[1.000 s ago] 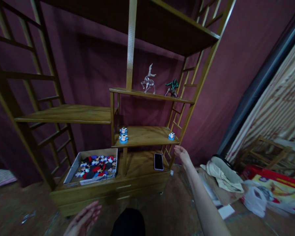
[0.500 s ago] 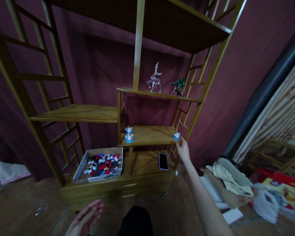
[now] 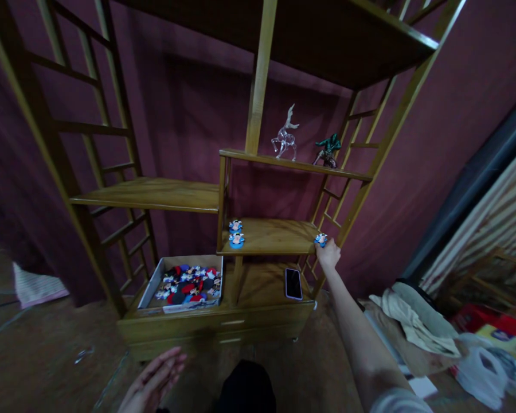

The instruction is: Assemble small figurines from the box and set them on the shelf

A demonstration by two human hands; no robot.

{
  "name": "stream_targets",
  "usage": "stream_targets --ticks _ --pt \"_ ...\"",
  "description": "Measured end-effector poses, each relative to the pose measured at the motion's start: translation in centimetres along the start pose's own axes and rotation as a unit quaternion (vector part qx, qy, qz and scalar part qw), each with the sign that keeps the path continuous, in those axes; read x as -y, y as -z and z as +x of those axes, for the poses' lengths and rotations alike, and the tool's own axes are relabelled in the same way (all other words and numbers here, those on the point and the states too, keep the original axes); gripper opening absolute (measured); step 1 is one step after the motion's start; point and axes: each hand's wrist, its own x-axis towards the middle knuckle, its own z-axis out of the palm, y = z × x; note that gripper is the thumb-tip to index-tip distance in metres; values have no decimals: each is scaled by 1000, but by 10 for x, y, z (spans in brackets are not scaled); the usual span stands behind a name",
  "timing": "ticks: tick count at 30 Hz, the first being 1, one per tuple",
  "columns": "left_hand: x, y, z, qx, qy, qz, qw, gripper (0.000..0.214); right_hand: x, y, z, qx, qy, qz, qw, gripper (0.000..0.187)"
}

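A small blue-and-white cartoon figurine [image 3: 320,239] stands at the right front of the middle shelf [image 3: 279,235]. The fingers of my right hand [image 3: 329,255] close around its near side at the shelf edge, hiding part of its base. Two similar figurines, a front one [image 3: 236,241] and one behind it [image 3: 235,226], stand at the shelf's left end on round blue bases. Low in front of the cabinet, my left hand [image 3: 157,378] hangs with its fingers stretched out, holding nothing. To its upper right, a cardboard box [image 3: 149,285] is filled with several red, black, blue and white figurines.
A phone [image 3: 293,284] lies on the lower board. Above, a clear deer figurine [image 3: 285,140] and a dark green figurine [image 3: 328,150] occupy the upper shelf. Wooden posts frame the cabinet. Cloth [image 3: 425,318] and a white plastic bag [image 3: 481,367] are on the right.
The view has shifted, so the cabinet appears farther right. My right hand has turned and its fingers have closed more around the right-hand figurine. My left hand stays low and outstretched.
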Motion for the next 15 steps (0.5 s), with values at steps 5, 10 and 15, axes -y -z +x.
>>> stream_targets --ticks 5,10,15 --pt "-11 -9 -12 -9 -4 1 1000 46 5 -4 0 -23 -23 -8 999 53" --pt "-5 1 -7 19 -11 -7 1000 42 5 -4 -5 -51 -11 -9 999 49" --pt "-3 5 -3 29 -13 -11 999 38 2 2 -33 -106 94 81 987 48"
